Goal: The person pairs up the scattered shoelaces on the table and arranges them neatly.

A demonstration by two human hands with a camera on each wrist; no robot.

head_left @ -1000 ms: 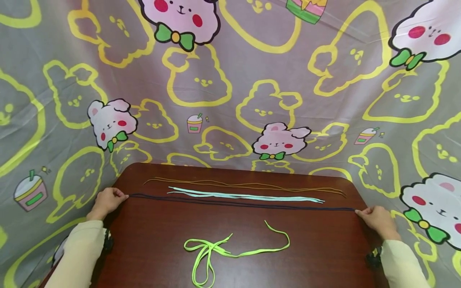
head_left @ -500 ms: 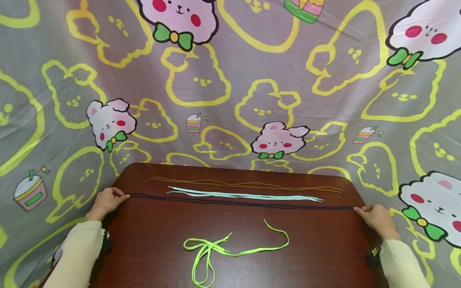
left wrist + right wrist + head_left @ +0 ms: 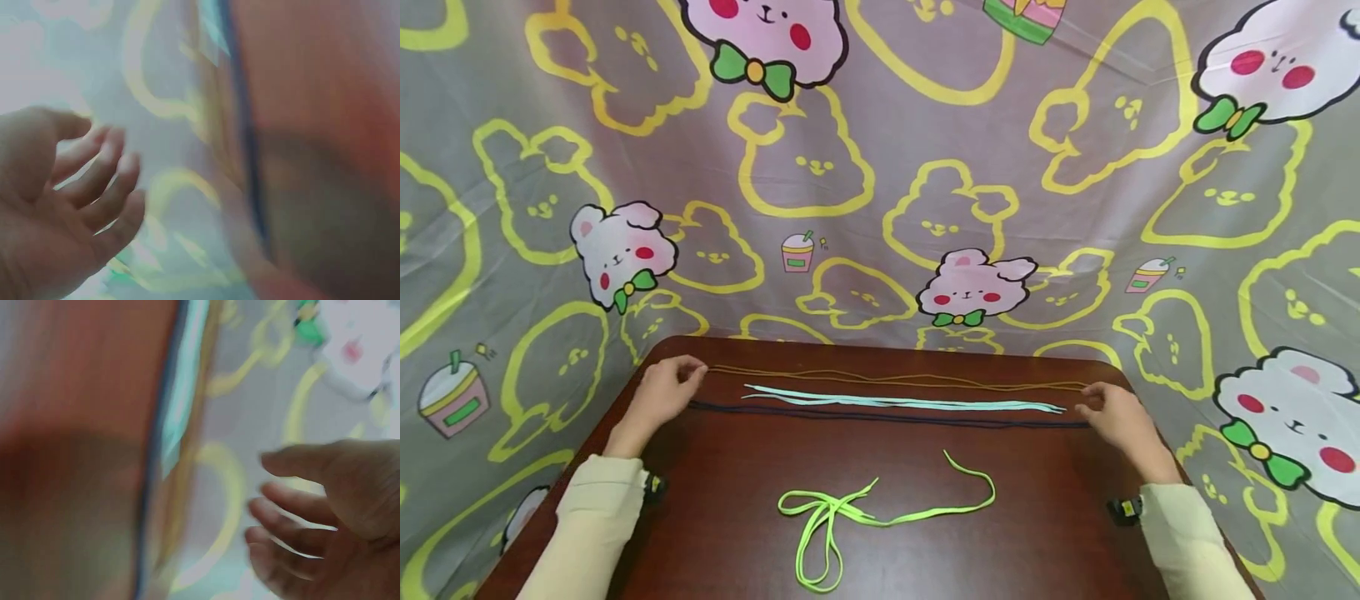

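A dark blue shoelace (image 3: pixel 970 423) lies doubled and nearly straight across the table. My left hand (image 3: pixel 662 392) hovers near its left end and my right hand (image 3: pixel 1120 421) near its right end. Loosely bent and holding nothing, the left hand's fingers (image 3: pixel 112 187) appear apart from the blue lace (image 3: pixel 249 144) in the left wrist view. The right wrist view has the right hand (image 3: pixel 325 512) equally bare, beside the blurred blue lace (image 3: pixel 150 462). Behind the blue lace run mint-green shoelaces (image 3: pixel 895 403) and, farthest back, a brown lace (image 3: pixel 992 388).
A lime-green shoelace (image 3: pixel 925 513) lies tangled nearer the front, with loops on its left and a loose curved tail on its right. The brown table (image 3: pixel 715 533) meets a grey cartoon-print cloth (image 3: pixel 850 183) at its back and sides.
Both hands have let go of the blue lace's ends, risen, and moved inward and farther back. The blue lace stays stretched on the table. The head view has shifted slightly.
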